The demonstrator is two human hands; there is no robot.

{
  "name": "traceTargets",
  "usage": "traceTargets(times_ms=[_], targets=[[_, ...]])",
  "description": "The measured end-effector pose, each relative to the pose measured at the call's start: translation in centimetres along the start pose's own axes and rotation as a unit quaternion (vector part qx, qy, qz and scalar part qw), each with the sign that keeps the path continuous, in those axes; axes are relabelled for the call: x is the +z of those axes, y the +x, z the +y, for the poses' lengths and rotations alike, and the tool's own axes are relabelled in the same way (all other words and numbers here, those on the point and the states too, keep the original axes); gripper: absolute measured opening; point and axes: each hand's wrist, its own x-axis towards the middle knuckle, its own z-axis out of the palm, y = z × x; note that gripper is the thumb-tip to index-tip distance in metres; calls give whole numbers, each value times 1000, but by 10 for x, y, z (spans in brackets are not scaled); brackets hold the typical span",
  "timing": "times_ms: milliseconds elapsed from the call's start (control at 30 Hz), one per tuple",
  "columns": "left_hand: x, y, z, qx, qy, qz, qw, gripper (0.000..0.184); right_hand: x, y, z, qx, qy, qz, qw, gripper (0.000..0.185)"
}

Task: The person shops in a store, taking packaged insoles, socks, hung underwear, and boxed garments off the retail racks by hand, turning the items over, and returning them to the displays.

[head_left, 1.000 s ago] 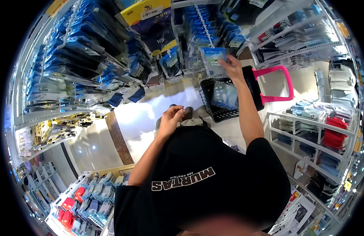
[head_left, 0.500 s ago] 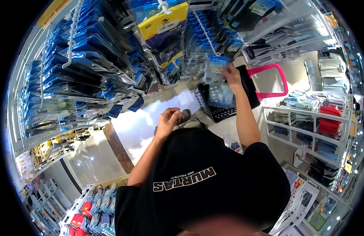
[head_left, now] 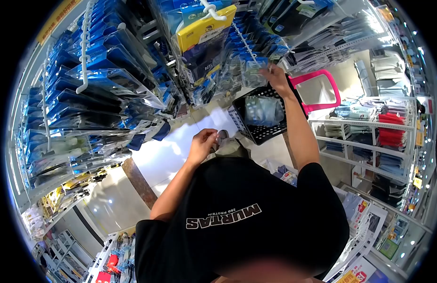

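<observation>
My right hand (head_left: 275,79) is reached out above the far side of the basket, its fingers closed on the edge of a clear plastic packet with a blue top (head_left: 254,70). This packet is close against the hanging packets, at the end of a white hook (head_left: 245,41). Below it stands a black perforated shopping basket (head_left: 264,135) with a pink handle (head_left: 338,89). Inside the basket lies a clear packet with pale bluish contents (head_left: 263,111). My left hand (head_left: 204,144) is held in front of my body with curled fingers, and nothing shows in it.
Rows of blue-topped packets (head_left: 105,70) hang on white hooks at the left. A yellow-labelled packet (head_left: 206,33) hangs ahead. Folded clothing fills a white rack (head_left: 364,125) at the right, and a shelf of flat packets (head_left: 334,49) stands at upper right.
My right hand has moved slightly up and left with the packet, closer to the hanging row. More of the basket's inside now shows. My left hand stays almost still.
</observation>
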Motion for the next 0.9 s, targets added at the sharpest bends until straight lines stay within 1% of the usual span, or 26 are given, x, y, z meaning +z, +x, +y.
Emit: traceTargets(times_ms=[67, 133, 233, 267, 367, 400, 500, 533, 633, 667, 767, 800, 900], targets=[[-6, -2, -3, -12, 11, 9, 1000, 25, 2, 2, 5, -5, 23, -4, 1000, 32], [-12, -3, -10, -20, 19, 15, 1000, 27, 8, -1, -10, 1, 56, -14, 998, 31], [-13, 1, -13, -19, 27, 9, 999, 31, 7, 7, 5, 48, -8, -12, 999, 29], [-11, 3, -13, -18, 31, 6, 999, 31, 7, 8, 11, 50, -16, -5, 999, 27], [-3, 15, -13, -5, 19, 3, 1000, 28, 10, 5, -7, 64, -40, 0, 997, 27], [1, 20, -13, 1, 10, 3, 1000, 27, 9, 9, 2, 66, -65, 5, 996, 28], [16, 31, -2, 1, 15, 12, 1000, 28, 3, 24, 52, 27, -84, 13, 996, 32], [21, 37, -3, 20, 18, 12, 1000, 28, 0, 19, 37, 23, -136, 9, 990, 36], [38, 48, -2, 31, 39, 24, 998, 28, -9, 10, 5, -56, -135, 54, 988, 38], [44, 52, -3, 29, 40, 31, 998, 28, -19, 10, -3, -55, -174, 46, 982, 35], [67, 62, -2, 14, 30, 54, 998, 27, -51, 13, -3, 14, -93, 44, 995, 30], [76, 66, -2, 7, 26, 63, 998, 28, -62, 14, -2, -16, -104, 64, 992, 22], [105, 78, -5, -5, 40, 66, 997, 29, -93, 20, 0, -11, -110, 107, 988, 19]])
